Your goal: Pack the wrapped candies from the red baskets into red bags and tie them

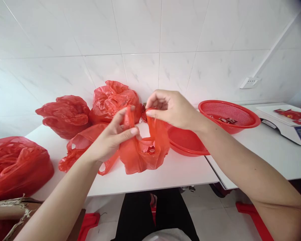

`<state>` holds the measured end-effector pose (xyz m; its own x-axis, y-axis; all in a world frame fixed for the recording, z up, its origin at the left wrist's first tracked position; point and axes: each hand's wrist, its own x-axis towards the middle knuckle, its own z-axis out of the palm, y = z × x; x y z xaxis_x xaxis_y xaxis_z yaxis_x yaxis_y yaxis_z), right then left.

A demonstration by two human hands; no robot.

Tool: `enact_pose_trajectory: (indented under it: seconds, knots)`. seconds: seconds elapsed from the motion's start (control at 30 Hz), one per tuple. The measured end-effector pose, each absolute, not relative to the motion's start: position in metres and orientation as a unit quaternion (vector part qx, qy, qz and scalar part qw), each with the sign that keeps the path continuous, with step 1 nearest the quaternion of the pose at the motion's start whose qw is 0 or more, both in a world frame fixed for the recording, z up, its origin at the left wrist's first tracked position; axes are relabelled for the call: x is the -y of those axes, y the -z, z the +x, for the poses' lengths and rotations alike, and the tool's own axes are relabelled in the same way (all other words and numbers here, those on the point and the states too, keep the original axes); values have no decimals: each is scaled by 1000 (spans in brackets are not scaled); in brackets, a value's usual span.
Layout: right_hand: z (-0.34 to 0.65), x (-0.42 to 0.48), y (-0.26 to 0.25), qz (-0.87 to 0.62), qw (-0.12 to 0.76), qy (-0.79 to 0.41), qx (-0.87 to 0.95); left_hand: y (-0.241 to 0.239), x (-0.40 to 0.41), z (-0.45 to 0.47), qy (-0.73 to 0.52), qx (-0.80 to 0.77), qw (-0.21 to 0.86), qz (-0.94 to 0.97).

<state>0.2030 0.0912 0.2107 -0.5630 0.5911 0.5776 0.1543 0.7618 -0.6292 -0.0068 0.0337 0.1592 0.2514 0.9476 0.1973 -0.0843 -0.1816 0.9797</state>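
Note:
A small red plastic carrier bag [142,160] is held up by its two handles above the white table's front part. My left hand [117,134] pinches the left handle between thumb and fingers. The right handle is pinched by my right hand [165,108], a little higher. Through the bag's mouth a small dark red wrapped packet [150,150] shows inside. Behind my left hand lies a loose, crumpled red plastic bag [76,147]. Just right of the held bag sits a shallow red plastic basket [188,142], partly hidden by my right forearm.
Full red bags [115,100] stand along the tiled wall, with another big one [17,167] at left. A red colander [230,113] holds wrapped packets. A white scale [286,124] with red packets stands far right. A cardboard box [12,214] is at lower left.

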Motion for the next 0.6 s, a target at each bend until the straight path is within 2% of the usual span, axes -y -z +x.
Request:
enact_pose_trajectory:
  seconds: [0.07,0.13,0.27,0.4,0.6]
  knots:
    - [188,-86,-210,-192,373,-264,869,-160,-42,3,-394,-402,532,632]
    - [176,-84,-206,-181,361,-261,877,-159,-49,9,-351,-434,530,638]
    - [169,-94,-185,-212,393,-299,844,-156,-56,7,-375,-473,537,590]
    - [177,-104,-157,-237,352,-345,837,-151,-54,-5,-377,-494,545,563]
    - [187,-69,-155,-159,347,-466,798,-154,-48,-21,-344,-452,529,631]
